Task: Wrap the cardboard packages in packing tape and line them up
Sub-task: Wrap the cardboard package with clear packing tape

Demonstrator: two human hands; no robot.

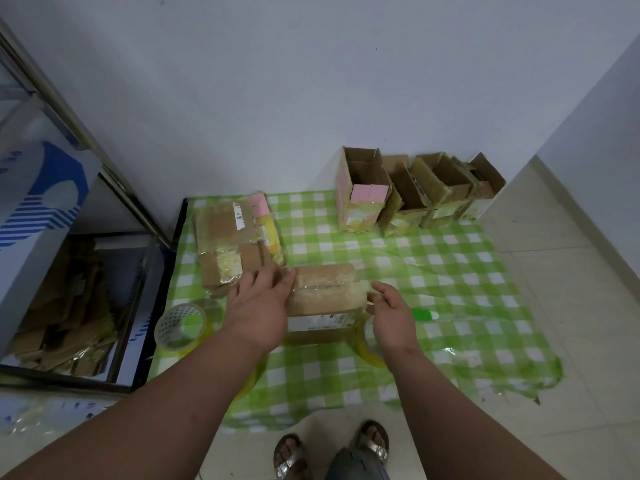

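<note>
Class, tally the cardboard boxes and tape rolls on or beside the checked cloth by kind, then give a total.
Open boxes by the wall: 4
Closed boxes on the cloth: 2
Tape rolls: 2
Total: 8

Two hands reach over one green-and-white checked cloth (450, 258) spread on the floor: a left hand (258, 308) and a right hand (393, 315). On the cloth between the hands sits one taped cardboard package (325, 296). At the cloth's far left corner lies one stack of flattened taped boxes (232, 244). Along the cloth's far right edge stand four open cardboard boxes (363, 188) in a row. Near the cloth's left edge rests one roll of tape (180, 325). Left of the cloth, off it, stands one bin of cardboard scraps (62, 306).
</note>
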